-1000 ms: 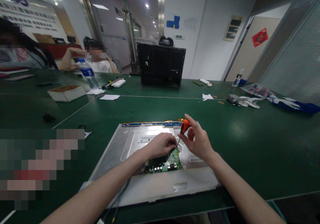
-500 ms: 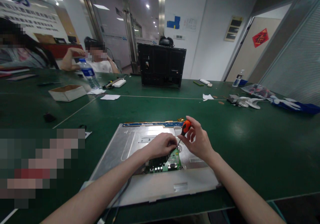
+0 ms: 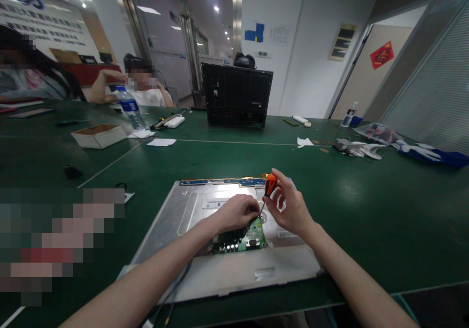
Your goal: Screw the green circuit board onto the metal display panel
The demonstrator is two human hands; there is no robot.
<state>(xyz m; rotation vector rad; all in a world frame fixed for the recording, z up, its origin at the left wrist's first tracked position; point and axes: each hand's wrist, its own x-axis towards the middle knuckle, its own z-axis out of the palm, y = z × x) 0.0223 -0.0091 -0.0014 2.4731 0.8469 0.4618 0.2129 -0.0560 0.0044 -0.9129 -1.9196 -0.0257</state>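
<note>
- Nearest me, thin dark cables [image 3: 179, 289] cross the near left part of a broad, flat, silver metal panel [image 3: 166, 230], which lies on the green bench [image 3: 366, 220].
- On the panel, a green rectangular circuit board [image 3: 257, 230] sits partly beneath my left grip [image 3: 239, 213], ports along its near edge.
- My left grip is bent over that board, fingertips gathered beside its far right corner; I cannot tell whether they pinch anything.
- My right grip [image 3: 289, 202] is closed around an orange-and-black screwdriver [image 3: 270, 184], its handle between thumb and fingers, tilted, metal shaft pointing down to that same corner by my left fingertips.
- A narrow blue circuit strip [image 3: 216, 182] runs along the panel's far edge.
- Farther off to the left are an open white cardboard box [image 3: 104, 138] and a clear plastic bottle with a blue label [image 3: 129, 106].
- Beyond, a black-backed monitor [image 3: 238, 96] stands upright.
</note>
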